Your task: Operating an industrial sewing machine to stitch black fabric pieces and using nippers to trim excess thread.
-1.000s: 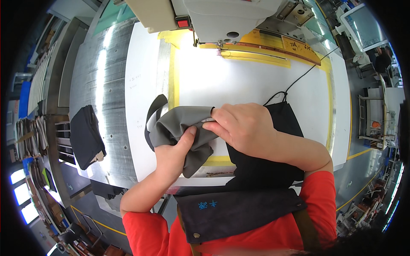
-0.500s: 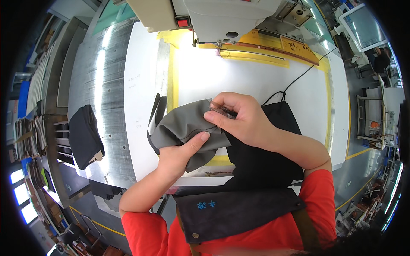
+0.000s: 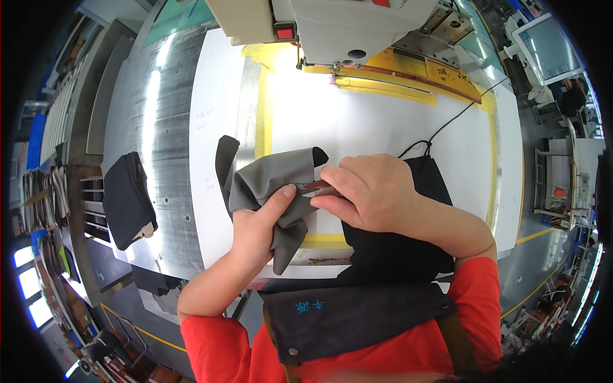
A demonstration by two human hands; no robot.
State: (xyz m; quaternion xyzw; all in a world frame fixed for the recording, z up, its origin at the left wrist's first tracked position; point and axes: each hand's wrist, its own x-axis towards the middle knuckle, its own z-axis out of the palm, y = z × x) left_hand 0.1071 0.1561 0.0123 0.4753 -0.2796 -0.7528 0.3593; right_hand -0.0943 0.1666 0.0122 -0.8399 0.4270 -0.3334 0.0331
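My left hand [image 3: 254, 231] is closed on a piece of grey fabric [image 3: 271, 175] with a dark underside, its thumb pressed on top of a fold. The fabric is bunched up above the white work surface. My right hand [image 3: 378, 191] grips small thread snips [image 3: 316, 187], mostly hidden by the fingers. Their tips point left and sit at the fabric's edge, close to my left thumb. Beneath my right forearm lies a black fabric piece [image 3: 389, 252], and a black cord [image 3: 447, 122] runs from its upper corner toward the back right.
A large sewing machine head [image 3: 357, 32] stands over the back of the white board [image 3: 377, 121], which has yellow tape borders. On the metal table [image 3: 169, 172] at left rests a folded stack of black fabric [image 3: 128, 201]. A screen [image 3: 546, 48] is at far right.
My right hand has come down slightly and turned, bringing the snips' tips to the fabric beside my left thumb. The grey fabric is folded differently, and my left hand has shifted slightly left.
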